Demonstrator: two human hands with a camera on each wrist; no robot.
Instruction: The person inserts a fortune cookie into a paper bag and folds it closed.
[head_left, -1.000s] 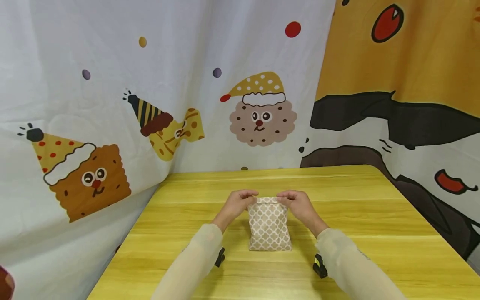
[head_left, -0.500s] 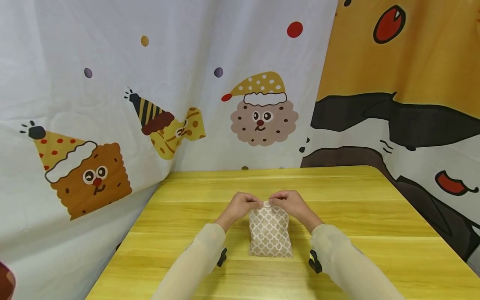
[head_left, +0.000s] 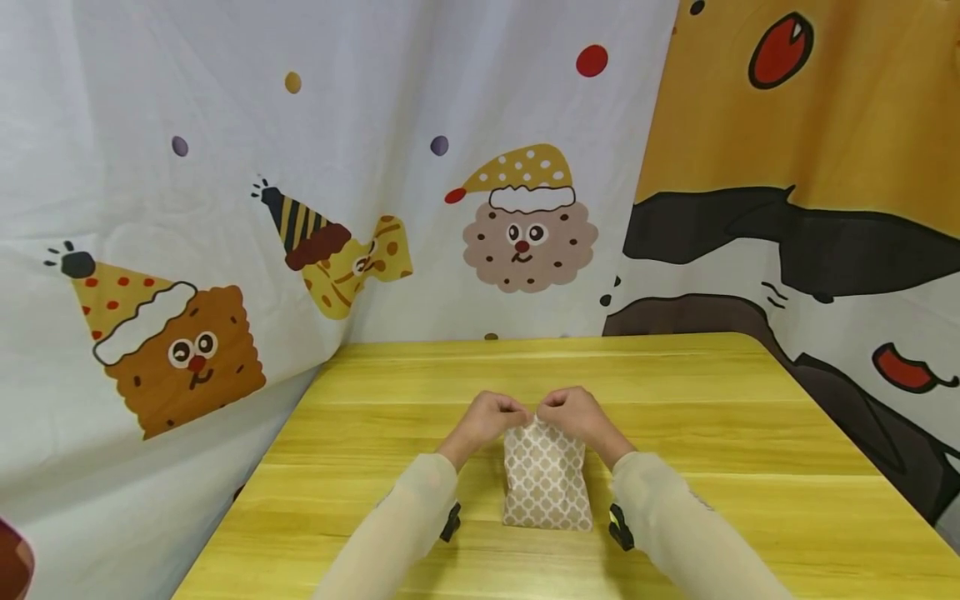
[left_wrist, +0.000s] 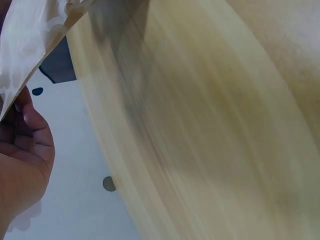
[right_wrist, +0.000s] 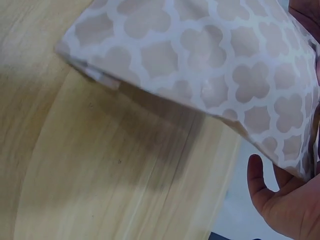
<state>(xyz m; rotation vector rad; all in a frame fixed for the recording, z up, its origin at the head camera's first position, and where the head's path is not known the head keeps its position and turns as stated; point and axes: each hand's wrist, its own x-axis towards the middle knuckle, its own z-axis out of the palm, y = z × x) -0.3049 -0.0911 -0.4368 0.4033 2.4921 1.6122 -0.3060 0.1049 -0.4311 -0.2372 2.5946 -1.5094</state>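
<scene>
A beige paper bag [head_left: 546,479] with a white quatrefoil lattice stands at the middle of the table in the head view. My left hand [head_left: 486,422] pinches the left part of its top edge. On the right part, my right hand [head_left: 583,417] pinches the same edge, the two hands almost touching. Fingers hide most of the rim. The right wrist view has the bag [right_wrist: 200,60] large and tilted, with curled fingers at its top. Only a strip of the bag [left_wrist: 30,40] shows in the left wrist view. What the bag contains is hidden.
The wooden table [head_left: 360,517] has its far edge against a white curtain [head_left: 360,83] printed with cartoon biscuits. An orange, black and white cartoon cloth [head_left: 750,150] hangs at the right. Dark devices [head_left: 620,527] sit under both wrists.
Both hands have moved inward along the bag's top, close together. The folded band seen earlier at the top is now covered by fingers. The bag has shifted slightly towards me.
</scene>
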